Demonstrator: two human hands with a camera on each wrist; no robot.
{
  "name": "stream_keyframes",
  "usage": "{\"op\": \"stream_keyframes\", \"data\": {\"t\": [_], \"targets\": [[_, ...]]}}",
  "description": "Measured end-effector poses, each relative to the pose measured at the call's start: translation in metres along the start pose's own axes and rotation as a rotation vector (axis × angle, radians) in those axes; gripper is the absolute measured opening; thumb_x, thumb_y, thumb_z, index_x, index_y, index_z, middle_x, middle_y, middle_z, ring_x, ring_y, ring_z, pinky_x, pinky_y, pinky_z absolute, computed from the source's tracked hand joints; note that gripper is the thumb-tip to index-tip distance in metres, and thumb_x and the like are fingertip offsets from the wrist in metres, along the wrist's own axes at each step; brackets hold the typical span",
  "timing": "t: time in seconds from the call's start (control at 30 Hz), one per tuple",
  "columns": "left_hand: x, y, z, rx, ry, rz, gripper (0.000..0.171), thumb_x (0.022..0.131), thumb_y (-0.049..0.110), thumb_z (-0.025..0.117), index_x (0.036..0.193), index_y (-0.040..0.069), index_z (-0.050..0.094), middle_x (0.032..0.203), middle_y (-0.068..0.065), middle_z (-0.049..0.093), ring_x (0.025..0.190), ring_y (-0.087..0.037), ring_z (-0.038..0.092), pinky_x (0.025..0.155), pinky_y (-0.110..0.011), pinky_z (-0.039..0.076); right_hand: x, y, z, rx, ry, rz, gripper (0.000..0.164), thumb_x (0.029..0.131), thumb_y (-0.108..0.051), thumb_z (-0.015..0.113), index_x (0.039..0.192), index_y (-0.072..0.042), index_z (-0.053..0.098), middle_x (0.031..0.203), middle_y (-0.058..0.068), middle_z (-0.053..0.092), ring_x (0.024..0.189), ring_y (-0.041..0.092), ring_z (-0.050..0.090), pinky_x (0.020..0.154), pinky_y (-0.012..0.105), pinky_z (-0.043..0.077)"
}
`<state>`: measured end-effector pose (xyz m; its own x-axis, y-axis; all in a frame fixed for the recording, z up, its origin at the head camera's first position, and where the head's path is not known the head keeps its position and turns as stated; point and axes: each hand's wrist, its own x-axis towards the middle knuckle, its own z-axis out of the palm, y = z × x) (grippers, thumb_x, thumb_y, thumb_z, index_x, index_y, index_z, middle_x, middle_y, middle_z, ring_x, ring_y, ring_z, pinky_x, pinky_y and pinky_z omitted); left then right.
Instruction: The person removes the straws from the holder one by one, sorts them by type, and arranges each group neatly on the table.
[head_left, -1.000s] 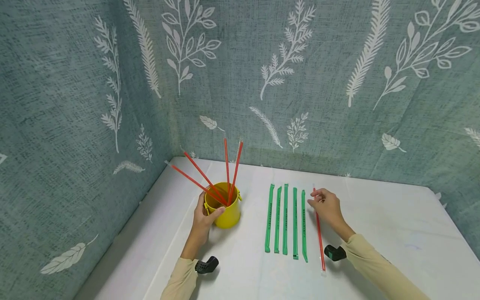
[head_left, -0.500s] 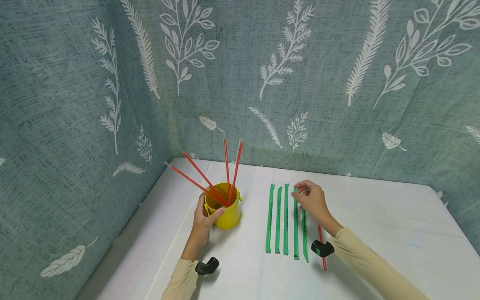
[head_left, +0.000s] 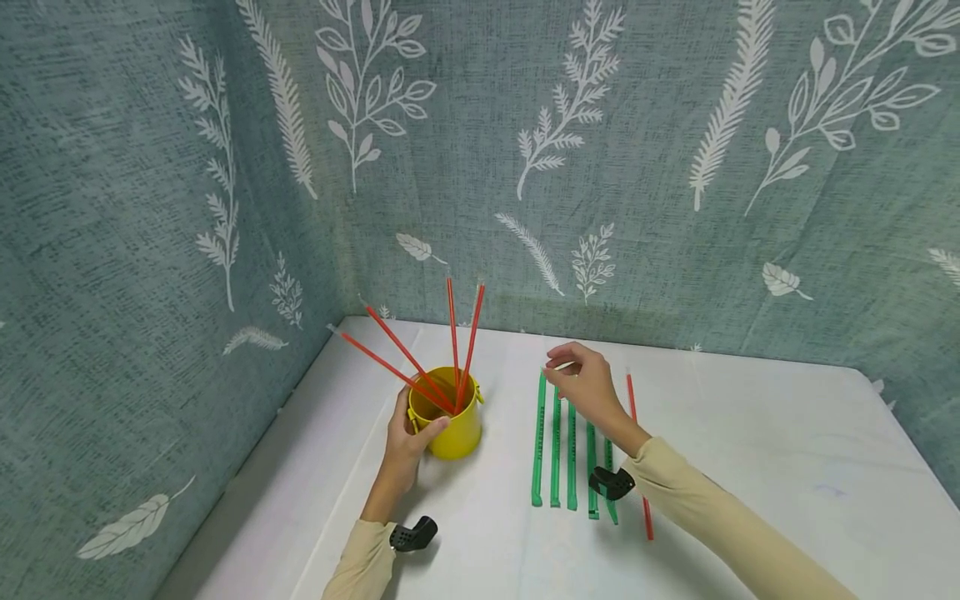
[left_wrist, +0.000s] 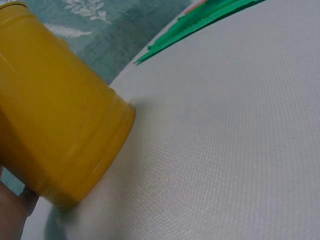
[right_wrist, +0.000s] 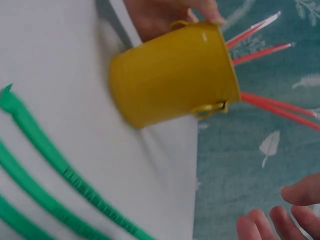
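My left hand [head_left: 405,446] grips the side of a small yellow bucket [head_left: 457,437] standing on the table, thumb at its rim. Several red straws [head_left: 471,342] in clear wrappers lean out of the bucket. My right hand [head_left: 588,387] hovers over the far ends of a row of green-wrapped straws [head_left: 538,450], fingertips near the leftmost one. In the right wrist view its fingers [right_wrist: 282,222] are loosely bent, with a gap to the thumb and nothing held. A single red straw [head_left: 648,518] lies right of the row, partly hidden by my right arm.
The white table [head_left: 787,467] meets a green leaf-patterned cloth [head_left: 480,208] at the back and left. Black wrist devices sit on both sleeves, the left one [head_left: 414,533] near the bucket.
My right hand has moved left from the single red straw, across the green row to its leftmost straw. The red straw stays on the table. The left hand and bucket have not moved.
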<state>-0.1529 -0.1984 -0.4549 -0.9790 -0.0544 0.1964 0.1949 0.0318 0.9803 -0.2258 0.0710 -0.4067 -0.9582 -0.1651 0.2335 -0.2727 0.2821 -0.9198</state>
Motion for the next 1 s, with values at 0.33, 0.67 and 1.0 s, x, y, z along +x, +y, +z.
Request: {"op": "stream_keyframes", "data": {"t": [0.33, 0.67, 1.0], "targets": [[-0.002, 0.003, 0.005, 0.019, -0.006, -0.014, 0.069, 0.084, 0.009, 0.064, 0.144, 0.009, 0.030, 0.136, -0.014, 0.043, 0.121, -0.022, 0.042, 0.102, -0.031, 0.038, 0.011, -0.020, 0.021, 0.036, -0.008, -0.020, 0.022, 0.087, -0.008, 0.067, 0.107, -0.003, 0.061, 0.097, 0.012, 0.064, 0.081, 0.026, 0.063, 0.059, 0.032, 0.055], [-0.004, 0.007, 0.001, 0.045, 0.012, -0.009, 0.071, 0.084, 0.009, 0.063, 0.146, 0.009, 0.027, 0.137, -0.014, 0.043, 0.123, -0.022, 0.041, 0.103, -0.033, 0.036, 0.027, -0.038, 0.050, 0.082, -0.027, 0.018, 0.028, 0.085, -0.015, 0.070, 0.109, -0.005, 0.060, 0.097, 0.008, 0.065, 0.078, 0.019, 0.063, 0.062, 0.030, 0.055], [-0.002, 0.008, 0.006, 0.027, 0.013, -0.010, 0.071, 0.084, 0.007, 0.062, 0.146, 0.009, 0.026, 0.137, -0.017, 0.043, 0.122, -0.024, 0.041, 0.100, -0.023, 0.037, 0.031, -0.043, 0.066, 0.108, -0.044, -0.016, 0.032, 0.085, -0.017, 0.071, 0.111, -0.003, 0.059, 0.096, 0.009, 0.065, 0.078, 0.019, 0.064, 0.064, 0.029, 0.054]]}}
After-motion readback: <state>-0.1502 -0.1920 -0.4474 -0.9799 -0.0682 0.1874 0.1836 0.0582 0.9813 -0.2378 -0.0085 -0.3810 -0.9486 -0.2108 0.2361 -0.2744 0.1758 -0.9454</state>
